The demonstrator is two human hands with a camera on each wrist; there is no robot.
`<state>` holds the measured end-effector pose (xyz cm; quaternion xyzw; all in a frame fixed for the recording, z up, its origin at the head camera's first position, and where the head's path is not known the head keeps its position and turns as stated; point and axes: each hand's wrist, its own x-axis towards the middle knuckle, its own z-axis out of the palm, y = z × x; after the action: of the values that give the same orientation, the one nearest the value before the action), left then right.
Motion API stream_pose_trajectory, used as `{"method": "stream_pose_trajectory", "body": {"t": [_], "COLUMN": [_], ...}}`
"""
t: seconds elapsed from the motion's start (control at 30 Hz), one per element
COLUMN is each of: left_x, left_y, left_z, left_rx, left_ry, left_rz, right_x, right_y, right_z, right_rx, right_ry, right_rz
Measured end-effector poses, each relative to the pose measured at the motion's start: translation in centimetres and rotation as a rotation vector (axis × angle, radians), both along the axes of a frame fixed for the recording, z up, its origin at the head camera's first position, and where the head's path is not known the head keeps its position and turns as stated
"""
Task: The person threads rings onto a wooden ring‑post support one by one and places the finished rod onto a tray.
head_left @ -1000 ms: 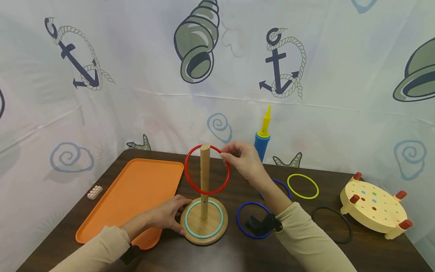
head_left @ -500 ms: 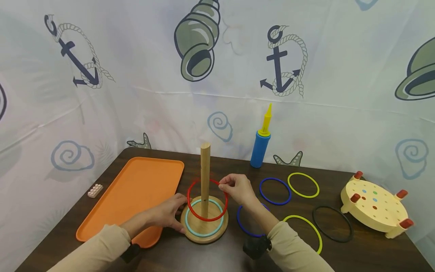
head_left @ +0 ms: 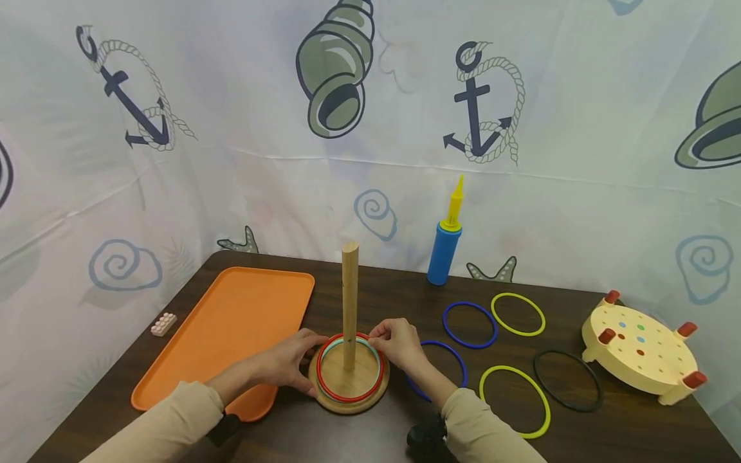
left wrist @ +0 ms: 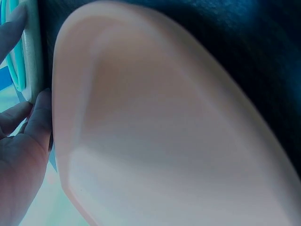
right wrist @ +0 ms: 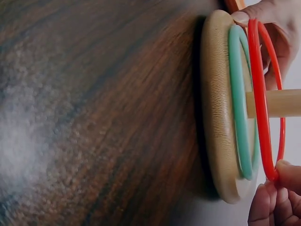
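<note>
My right hand [head_left: 398,344] pinches the red ring [right wrist: 257,94] between thumb and fingers. The ring circles the wooden peg [head_left: 350,289], low down; the right wrist view shows a small gap between it and the teal ring [right wrist: 239,108]. That teal ring lies around the peg on the round wooden base [right wrist: 216,108]. At the base's left edge, my left hand [head_left: 283,363] holds it with the thumb at the front and fingers behind. Part of the left hand [left wrist: 21,160] shows in the left wrist view beside the base.
An orange tray [head_left: 255,302] lies left, with a pink block [head_left: 164,324] beyond it. To the right are blue rings [head_left: 470,346], yellow rings [head_left: 517,334] and a black ring [head_left: 579,409]. A blue-yellow pump [head_left: 444,254] and a cream pegboard stool [head_left: 637,347] stand behind them.
My right hand has lowered the red ring down the peg, from around its top to just above the base. The left hand has stayed at the base.
</note>
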<state>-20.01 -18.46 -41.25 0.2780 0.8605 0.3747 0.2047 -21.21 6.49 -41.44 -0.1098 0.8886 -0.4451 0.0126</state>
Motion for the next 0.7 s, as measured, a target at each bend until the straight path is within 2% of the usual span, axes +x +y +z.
{"method": "stream_pose_trajectory", "body": {"t": [0.2, 0.7], "left_x": [-0.1, -0.3], "left_y": [0.0, -0.1], "left_z": [0.0, -0.4], "left_rx": [-0.023, -0.045], "left_ry": [0.018, 0.009], "left_rz": [0.004, 0.016], "right_x": [-0.2, -0.4], "right_y": [-0.3, -0.5], "right_z": [-0.4, -1.1], "right_rx": [0.037, 0.11], "right_ry": [0.035, 0.112], "right_rz": [-0.005, -0.011]}}
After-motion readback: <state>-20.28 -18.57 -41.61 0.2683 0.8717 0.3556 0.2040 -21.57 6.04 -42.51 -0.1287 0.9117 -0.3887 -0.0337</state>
